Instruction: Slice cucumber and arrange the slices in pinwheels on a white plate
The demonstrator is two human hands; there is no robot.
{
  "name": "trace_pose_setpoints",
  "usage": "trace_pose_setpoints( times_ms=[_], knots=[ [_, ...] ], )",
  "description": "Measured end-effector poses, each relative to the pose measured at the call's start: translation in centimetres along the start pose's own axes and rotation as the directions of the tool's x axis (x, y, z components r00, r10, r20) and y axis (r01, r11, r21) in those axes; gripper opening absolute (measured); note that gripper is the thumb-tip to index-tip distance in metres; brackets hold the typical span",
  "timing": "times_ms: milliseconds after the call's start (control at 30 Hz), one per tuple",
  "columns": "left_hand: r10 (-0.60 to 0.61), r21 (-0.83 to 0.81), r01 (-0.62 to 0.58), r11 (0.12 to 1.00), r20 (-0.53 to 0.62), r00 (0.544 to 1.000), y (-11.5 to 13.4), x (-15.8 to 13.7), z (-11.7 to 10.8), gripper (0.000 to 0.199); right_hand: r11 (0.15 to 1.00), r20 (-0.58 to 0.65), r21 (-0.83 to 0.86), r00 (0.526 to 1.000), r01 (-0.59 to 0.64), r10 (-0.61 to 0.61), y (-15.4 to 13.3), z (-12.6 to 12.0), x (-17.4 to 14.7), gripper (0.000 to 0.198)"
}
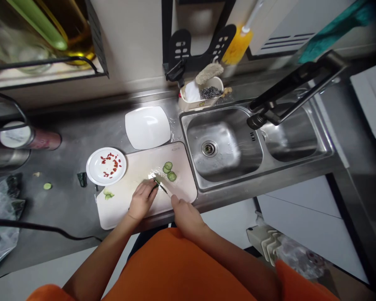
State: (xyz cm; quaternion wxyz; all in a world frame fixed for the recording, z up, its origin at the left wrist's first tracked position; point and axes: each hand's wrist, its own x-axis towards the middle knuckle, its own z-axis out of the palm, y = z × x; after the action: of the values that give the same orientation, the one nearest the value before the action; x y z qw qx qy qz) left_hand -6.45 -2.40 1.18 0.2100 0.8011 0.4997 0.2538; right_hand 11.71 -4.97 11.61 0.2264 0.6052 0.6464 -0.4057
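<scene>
My right hand point(188, 215) is closed around the handle of a kitchen knife point(163, 189), whose blade points up and left over the cutting board point(181, 192). The fingers of my left hand point(143, 196) are curled down on a dark green cucumber point(156, 182), mostly hidden beneath them. The blade lies right at the cucumber's end by my left fingertips. A few cut cucumber slices point(171, 176) rest on the board just beyond the knife. Paler cucumber pieces point(107, 193) lie at the board's left end.
A white plate point(132, 129) stands behind the board, and a round dish point(91, 169) with red bits overlaps its left corner. To the right is a double sink point(194, 167) with a black faucet point(282, 92). Left are a plastic bag point(0, 217), a canister point(44, 139) and a black cord point(50, 228).
</scene>
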Motion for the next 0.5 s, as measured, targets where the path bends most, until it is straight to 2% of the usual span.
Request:
trace_pose_setpoints(
  times_ms=[200, 500],
  knots=[
    [0.000, 0.002, 0.000, 1.000, 0.014, 1.000, 0.0, 0.0, -0.1, 0.019, 1.000, 0.009, 0.005, 1.000, 0.000, -0.001, -0.4, -0.3, 0.6, 0.034],
    [-0.010, -0.008, 0.010, 1.000, 0.033, 0.999, -0.2, -0.1, 0.0, 0.020, 1.000, -0.057, 0.007, 0.998, 0.030, -0.030, -1.0, 0.2, 2.8, 0.037]
  ],
)
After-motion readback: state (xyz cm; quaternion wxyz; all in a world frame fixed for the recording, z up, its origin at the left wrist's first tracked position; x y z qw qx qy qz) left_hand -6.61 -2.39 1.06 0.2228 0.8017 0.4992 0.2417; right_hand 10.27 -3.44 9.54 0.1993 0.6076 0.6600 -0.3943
